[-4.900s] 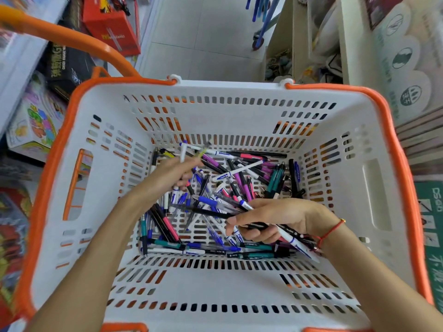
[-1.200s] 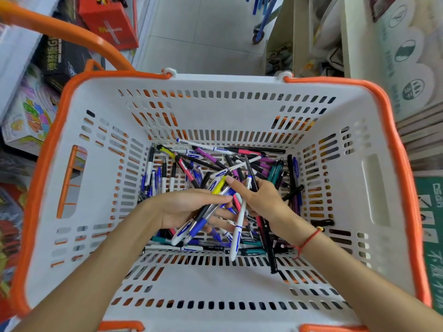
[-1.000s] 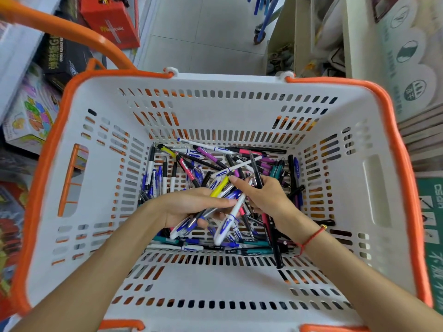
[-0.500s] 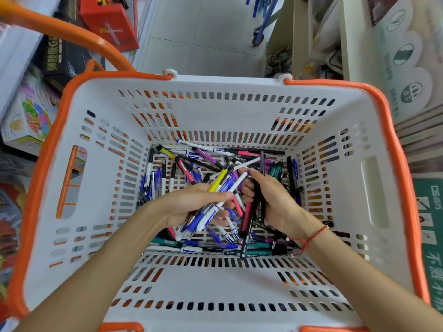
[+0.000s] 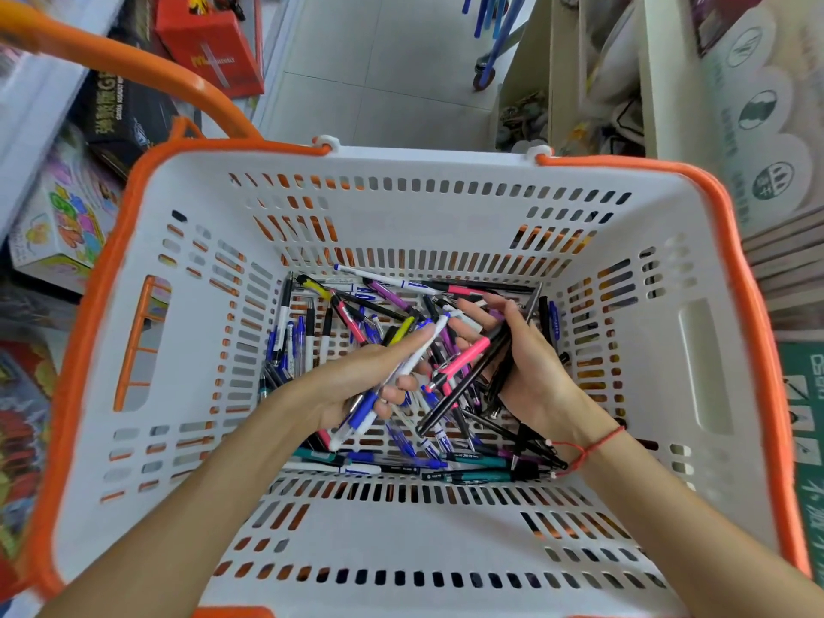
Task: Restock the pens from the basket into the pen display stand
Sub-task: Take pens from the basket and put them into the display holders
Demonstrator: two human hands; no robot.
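Pens under both hands (in basket)

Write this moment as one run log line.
stage: gathering pens | left hand: holds white-blue pens | right hand: holds pink and black pens | basket: many pens left

- White slotted plastic basket, orange rim and orange handle.
- Loose pens on its floor: blue, black, purple, teal, pink, yellow.
- Left hand grips white-and-blue pens.
- Right hand grips black and pink pens; red string bracelet just behind that grip.
- Red box beyond the basket.
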